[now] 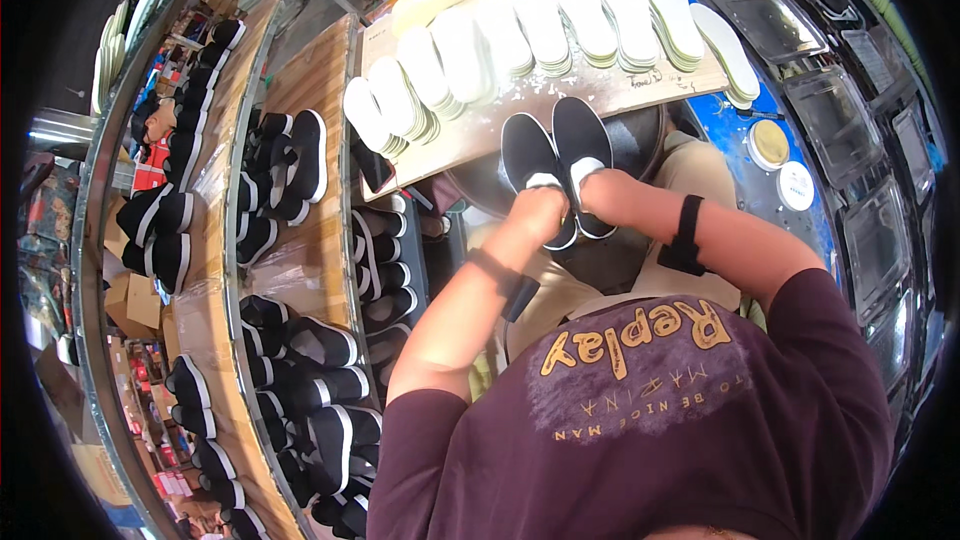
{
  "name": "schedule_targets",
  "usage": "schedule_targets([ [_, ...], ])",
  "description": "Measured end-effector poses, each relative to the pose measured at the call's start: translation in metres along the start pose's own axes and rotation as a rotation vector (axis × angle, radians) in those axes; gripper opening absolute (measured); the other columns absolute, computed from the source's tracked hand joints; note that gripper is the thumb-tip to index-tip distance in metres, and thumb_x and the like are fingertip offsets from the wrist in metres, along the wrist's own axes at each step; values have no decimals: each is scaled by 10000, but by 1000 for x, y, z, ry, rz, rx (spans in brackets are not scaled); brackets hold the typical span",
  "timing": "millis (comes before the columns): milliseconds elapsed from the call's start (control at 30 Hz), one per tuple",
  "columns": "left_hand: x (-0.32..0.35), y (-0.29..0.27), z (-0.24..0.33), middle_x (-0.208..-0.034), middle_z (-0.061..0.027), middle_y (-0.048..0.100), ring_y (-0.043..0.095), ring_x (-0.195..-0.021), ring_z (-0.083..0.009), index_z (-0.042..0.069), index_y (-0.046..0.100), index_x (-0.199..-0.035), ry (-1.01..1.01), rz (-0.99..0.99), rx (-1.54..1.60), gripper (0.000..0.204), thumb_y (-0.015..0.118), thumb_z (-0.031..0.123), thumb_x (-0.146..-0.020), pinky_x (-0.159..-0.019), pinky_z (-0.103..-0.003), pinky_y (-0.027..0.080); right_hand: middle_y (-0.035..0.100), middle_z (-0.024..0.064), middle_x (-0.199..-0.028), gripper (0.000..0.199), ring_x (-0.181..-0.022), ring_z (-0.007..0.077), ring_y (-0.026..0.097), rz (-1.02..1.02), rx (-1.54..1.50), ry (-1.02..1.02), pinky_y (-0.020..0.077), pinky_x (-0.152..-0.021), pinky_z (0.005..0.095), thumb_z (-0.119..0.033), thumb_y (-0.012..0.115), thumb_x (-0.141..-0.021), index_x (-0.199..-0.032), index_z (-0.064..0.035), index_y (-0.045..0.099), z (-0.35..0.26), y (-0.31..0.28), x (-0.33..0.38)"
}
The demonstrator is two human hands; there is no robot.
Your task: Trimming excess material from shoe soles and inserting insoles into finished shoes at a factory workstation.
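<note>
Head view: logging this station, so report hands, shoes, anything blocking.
Left hand, right hand: each at the opening of one black slip-on shoe. Pair side by side, toes pointing away. Insole stacks on wooden board beyond toes.

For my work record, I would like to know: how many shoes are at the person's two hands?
2. One black shoe is at the left hand; the other black shoe is beside it, at the right hand. No third one shows there.
</note>
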State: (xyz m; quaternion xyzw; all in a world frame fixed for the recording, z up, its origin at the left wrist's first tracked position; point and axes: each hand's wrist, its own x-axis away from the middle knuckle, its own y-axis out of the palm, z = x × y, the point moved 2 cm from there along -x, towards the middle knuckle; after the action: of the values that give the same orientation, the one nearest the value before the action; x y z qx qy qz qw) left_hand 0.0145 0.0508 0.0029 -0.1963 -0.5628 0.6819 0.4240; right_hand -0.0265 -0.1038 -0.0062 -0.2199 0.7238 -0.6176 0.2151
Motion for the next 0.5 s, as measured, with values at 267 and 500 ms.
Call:
schedule_targets([
  [267, -8, 6, -17, -832, -150, 683, 664, -796, -307, 74, 704, -768, -66, -45, 104, 86, 658, 96, -699, -717, -405, 521, 686, 187, -885, 237, -843, 336, 677, -346, -84, 115, 538, -734, 423, -259, 614, -835, -873, -48, 715, 10, -9, -10],
  [500, 7, -10, -13, -875, -227, 666, 650, -852, -375, 9, 692, -870, -183, -159, 404, 291, 611, 282, -811, -781, -442, 512, 660, 156, -772, 339, -765, 367, 636, -312, -265, 94, 478, -704, 471, -400, 684, -766, -761, -62, 666, -4, -38, 5],
])
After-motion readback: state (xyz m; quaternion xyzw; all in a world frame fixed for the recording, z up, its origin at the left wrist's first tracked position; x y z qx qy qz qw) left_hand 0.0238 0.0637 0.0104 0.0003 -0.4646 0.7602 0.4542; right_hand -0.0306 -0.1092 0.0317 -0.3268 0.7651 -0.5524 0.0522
